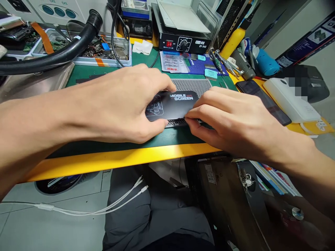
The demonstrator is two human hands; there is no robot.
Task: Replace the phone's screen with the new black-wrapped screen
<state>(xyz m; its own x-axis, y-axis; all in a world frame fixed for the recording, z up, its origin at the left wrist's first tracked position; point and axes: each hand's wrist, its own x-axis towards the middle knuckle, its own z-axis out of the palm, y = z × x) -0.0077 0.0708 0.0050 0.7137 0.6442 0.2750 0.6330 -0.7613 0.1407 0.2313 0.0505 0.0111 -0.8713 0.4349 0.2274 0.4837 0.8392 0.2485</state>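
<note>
A black phone screen (180, 106) printed "MOBILE SCREEN" lies over a grey perforated plate (193, 83) on the green mat. My left hand (136, 104) spans its left part, with fingers at the far edge and the thumb at the near edge. At the right end of the near edge, my right hand (222, 115) is closed, thumb and forefinger pinched together at the rim. Whether those fingertips hold the screen itself or a film on it, I cannot tell. My hands hide both ends of the screen.
A heating plate unit (183, 42) stands behind the mat. A black hose (78, 45) crosses above a parts tray (104, 62) at left. Screwdrivers (218, 64), a dark phone (261, 99) and a white device (290, 99) lie at right. Yellow edging (125, 158) runs along the front.
</note>
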